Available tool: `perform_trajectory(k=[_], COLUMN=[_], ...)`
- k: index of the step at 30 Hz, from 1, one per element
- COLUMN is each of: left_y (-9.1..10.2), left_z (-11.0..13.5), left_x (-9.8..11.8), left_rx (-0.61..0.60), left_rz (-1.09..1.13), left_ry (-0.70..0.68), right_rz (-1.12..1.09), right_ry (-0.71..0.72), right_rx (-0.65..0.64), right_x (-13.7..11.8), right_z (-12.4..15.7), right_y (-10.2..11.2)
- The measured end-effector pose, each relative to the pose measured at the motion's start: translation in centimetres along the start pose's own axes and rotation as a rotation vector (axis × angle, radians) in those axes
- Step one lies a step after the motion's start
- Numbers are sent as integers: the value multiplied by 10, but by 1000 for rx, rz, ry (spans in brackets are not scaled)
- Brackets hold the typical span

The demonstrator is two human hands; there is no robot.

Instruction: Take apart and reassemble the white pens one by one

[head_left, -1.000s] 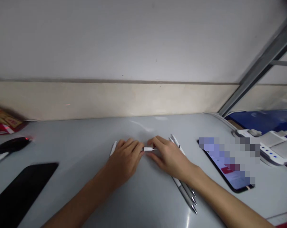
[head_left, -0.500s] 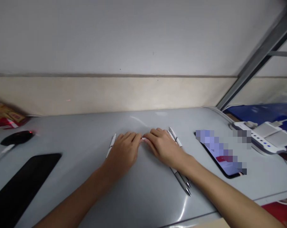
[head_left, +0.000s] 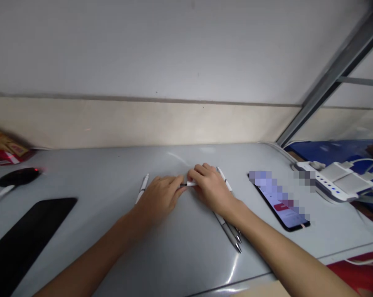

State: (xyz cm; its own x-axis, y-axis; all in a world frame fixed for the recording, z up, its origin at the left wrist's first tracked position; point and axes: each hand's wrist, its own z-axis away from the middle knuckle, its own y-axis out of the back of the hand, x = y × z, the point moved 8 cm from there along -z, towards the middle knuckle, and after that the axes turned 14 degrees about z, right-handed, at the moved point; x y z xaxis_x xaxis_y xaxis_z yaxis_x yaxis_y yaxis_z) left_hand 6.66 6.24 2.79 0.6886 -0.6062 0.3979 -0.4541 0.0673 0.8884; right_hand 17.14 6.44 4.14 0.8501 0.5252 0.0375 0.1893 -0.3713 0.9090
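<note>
Between my two hands a white pen lies level, showing a short white stretch and a dark section toward the left. My left hand pinches the dark end with thumb and fingers. The white part is gripped by my right hand, whose curled fingers cover the rest of it. Several grey-and-white pens lie side by side on the desk beneath my right wrist, their metal tips toward me. Another white pen rests just left of my left hand, partly hidden by it.
On the grey desk, a lit phone lies right, before a white power strip with plugged-in adapters. At left are a black flat device, a black mouse-like object with a red light, and a red-yellow packet.
My fingers have drawn slightly apart, so more of the pen shows between them, including the dark section. The view has shifted a little, moving the surroundings left.
</note>
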Motion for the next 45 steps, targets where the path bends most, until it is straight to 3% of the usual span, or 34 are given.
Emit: perform_trajectory(k=[3,6,10,13,15,18,21,24,33,39,45], left_y=[5,13,23,26,26,24,22,22,19,14,16], left_z=[-1,-2,-2,-1,-1,-2,-3,-4,-3,-3,-1], left_x=[-4,-8,-17,-19,-19,-19,-17,-15,-12,-8,-13], left_rx=[37,93,159,171,167,157,149,145,136,115,197], left_rz=[122,269,354,359,347,312,242,160,38,69,253], left_ry=[-4,-3,105,152,153,118,73,42,14,25,98], right_rz=[-22,-185,-744,-1248,-1401,-1141,-628,-351,-254,-256,-161], right_ry=[-53,-146,-370,-521,-564,-499,-275,-123,67,67,46], right_rx=[33,85,117,34,-14,9,47,-6,-51,-73,-60], right_x=[12,30,57,63,62,64,54,42,25,15,10], right_z=[-1,-3,-5,-6,-6,-5,-6,-4,-5,-3,-4], right_y=[1,5,0,-15,-20,-10,8,10,9,7,7])
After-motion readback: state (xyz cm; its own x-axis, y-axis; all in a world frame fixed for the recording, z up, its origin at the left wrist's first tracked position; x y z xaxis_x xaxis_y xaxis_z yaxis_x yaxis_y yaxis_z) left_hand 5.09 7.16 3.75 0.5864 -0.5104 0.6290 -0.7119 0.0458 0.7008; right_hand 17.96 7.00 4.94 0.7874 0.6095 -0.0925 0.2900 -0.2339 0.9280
